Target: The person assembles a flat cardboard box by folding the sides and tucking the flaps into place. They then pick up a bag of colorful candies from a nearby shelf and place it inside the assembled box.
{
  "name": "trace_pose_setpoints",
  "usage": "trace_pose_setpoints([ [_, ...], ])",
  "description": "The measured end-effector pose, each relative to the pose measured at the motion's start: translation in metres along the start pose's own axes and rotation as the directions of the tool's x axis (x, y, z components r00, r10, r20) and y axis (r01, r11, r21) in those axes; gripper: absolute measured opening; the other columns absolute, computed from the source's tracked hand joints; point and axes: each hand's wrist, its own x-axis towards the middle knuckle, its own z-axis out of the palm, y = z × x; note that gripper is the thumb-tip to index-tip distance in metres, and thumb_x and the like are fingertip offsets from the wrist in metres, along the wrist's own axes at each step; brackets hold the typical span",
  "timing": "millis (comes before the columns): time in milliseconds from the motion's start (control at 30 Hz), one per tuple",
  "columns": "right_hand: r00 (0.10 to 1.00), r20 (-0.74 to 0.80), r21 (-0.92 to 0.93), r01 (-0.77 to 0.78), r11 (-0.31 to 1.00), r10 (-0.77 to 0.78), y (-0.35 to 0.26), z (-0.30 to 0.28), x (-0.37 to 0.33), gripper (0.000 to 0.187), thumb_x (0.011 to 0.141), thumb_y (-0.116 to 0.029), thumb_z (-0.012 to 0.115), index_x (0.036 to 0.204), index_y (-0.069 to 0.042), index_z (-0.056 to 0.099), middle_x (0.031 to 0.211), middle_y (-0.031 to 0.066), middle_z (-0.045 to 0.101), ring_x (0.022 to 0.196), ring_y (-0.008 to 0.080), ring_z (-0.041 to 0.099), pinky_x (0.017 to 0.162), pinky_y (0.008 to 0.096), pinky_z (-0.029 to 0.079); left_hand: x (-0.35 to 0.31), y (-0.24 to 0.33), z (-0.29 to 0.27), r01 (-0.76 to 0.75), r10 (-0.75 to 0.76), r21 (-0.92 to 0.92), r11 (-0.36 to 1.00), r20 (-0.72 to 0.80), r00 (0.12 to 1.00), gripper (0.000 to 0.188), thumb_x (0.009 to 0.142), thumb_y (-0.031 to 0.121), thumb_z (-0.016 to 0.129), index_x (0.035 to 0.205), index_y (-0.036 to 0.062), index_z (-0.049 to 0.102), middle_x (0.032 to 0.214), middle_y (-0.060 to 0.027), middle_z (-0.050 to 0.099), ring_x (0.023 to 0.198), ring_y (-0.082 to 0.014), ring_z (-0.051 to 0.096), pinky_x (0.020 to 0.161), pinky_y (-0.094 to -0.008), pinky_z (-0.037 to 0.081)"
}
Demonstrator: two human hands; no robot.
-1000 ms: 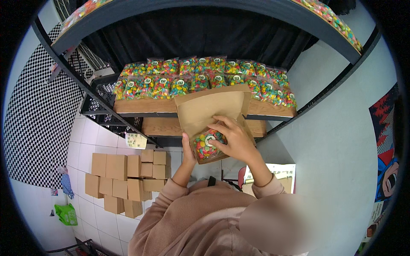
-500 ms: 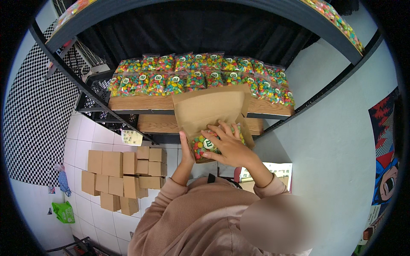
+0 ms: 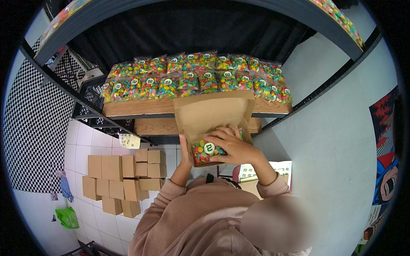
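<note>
A brown cardboard box (image 3: 213,113) with its lid raised is in front of me. Inside lies a clear bag of colourful candies (image 3: 200,153) with a round white label. My left hand (image 3: 185,154) grips the box's left side, its thumb up along the wall and the other fingers hidden. Across the bag rests my right hand (image 3: 235,147), palm down, touching it with fingers outstretched and slightly bent. It covers the bag's right part.
Beyond the box, two rows of similar candy bags (image 3: 188,83) stand on a wooden shelf (image 3: 141,109). Several closed cardboard boxes (image 3: 112,167) are on the tiled floor to the left. Label sheets (image 3: 279,168) lie at lower right. A black shelf post (image 3: 64,83) rises at left.
The fingers of my right hand have drawn closer together and bent more over the bag. The box has shifted slightly toward me, while my left hand stays on its side.
</note>
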Motion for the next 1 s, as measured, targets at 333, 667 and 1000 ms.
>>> trace_pose_setpoints([
  [333,0.74,-0.59,0.654,0.204,0.728,0.323,0.055,-0.073,-0.046,0.042,0.074,-0.009,0.065,0.113,-0.002,0.05,0.106,0.0076,0.057,0.099,0.0194,0.054,0.088,0.0329,0.041,0.013,-0.006,-0.01,-0.021,0.022,0.011,1.0,-0.101,0.995,0.072,0.087,0.06,0.028,0.131,0.0041,0.03,0.129,-0.011,0.039,0.119,-0.0239,0.037,0.1,-0.0362,0.03],
  [667,0.282,-0.825,0.376,-0.373,0.848,0.489,0.234,-0.076,-0.088,0.036,0.079,-0.001,0.057,0.114,0.002,0.049,0.106,0.012,0.056,0.099,0.023,0.055,0.086,0.0323,0.043,0.019,-0.007,-0.017,-0.124,0.12,-0.076,0.989,-0.056,0.991,0.057,0.092,0.049,0.029,0.128,0.0058,0.036,0.123,-0.008,0.044,0.112,-0.0211,0.044,0.095,-0.0349,0.035],
  [1000,0.209,-0.621,0.242,-0.866,0.438,0.755,0.335,-0.092,-0.108,0.069,0.069,-0.035,0.067,0.117,0.009,0.043,0.107,0.0292,0.055,0.102,0.0376,0.054,0.087,0.0379,0.043,0.023,-0.005,-0.019,-0.161,0.163,0.039,0.986,-0.061,0.985,0.069,0.086,0.059,0.033,0.13,0.0063,0.032,0.129,-0.0113,0.041,0.115,-0.0246,0.043,0.098,-0.0371,0.034],
])
